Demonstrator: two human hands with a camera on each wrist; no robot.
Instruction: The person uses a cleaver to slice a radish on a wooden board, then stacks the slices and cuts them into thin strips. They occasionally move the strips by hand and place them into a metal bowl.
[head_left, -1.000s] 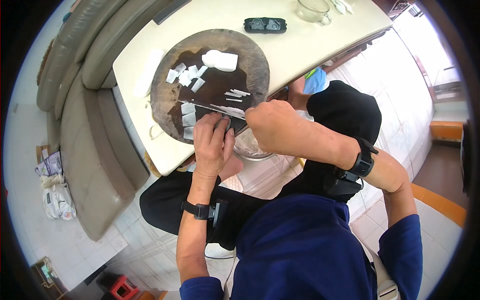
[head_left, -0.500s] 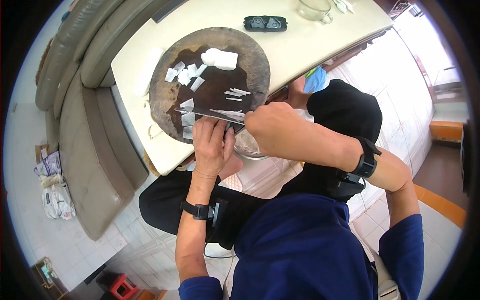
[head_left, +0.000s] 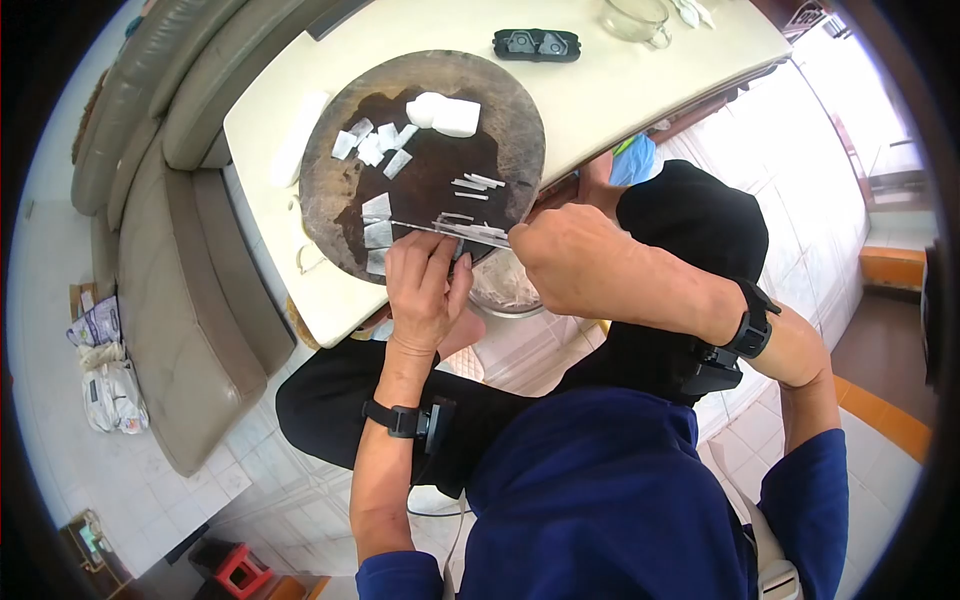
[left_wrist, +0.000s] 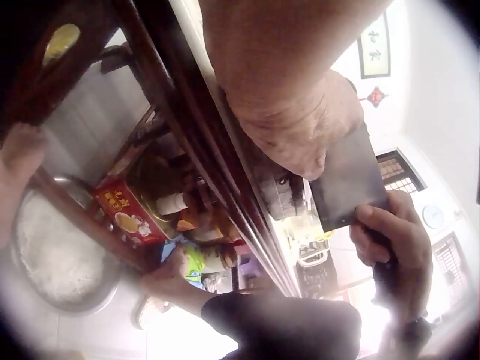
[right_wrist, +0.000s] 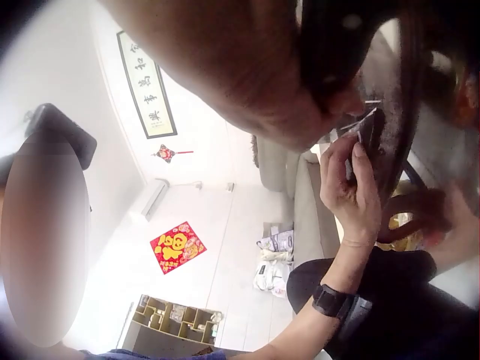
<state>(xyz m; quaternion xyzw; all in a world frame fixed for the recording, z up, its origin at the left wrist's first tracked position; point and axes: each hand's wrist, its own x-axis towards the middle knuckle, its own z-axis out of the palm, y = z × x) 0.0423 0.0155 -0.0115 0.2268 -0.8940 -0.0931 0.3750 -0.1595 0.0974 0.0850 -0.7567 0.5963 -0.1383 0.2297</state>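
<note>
My right hand (head_left: 580, 262) grips a cleaver, its broad dark blade (left_wrist: 351, 180) plain in the left wrist view. From above, the blade lies nearly edge-on across the near part of a round wooden chopping board (head_left: 420, 72). My left hand (head_left: 420, 288) has bent fingers on a white radish slice at the board's near edge, right beside the blade; the fingers mostly hide that slice. To their left, several thick radish slices (head_left: 377, 235) lie in a column. Thin cut strips (head_left: 472, 188) sit beyond the blade. Farther back are loose pieces (head_left: 370, 150) and a bigger white chunk (head_left: 456, 118).
Below the table edge stands a metal basin (left_wrist: 64, 251) filled with pale shreds. On the cream table (head_left: 270, 100) are a long white item (head_left: 297, 140), a black case (head_left: 536, 45) and a glass cup (head_left: 636, 22). A sofa (head_left: 200, 330) stands to the left.
The cleaver and right hand have shifted slightly right and toward me. More thin strips now lie along the blade. The left hand stays at the board's near edge.
</note>
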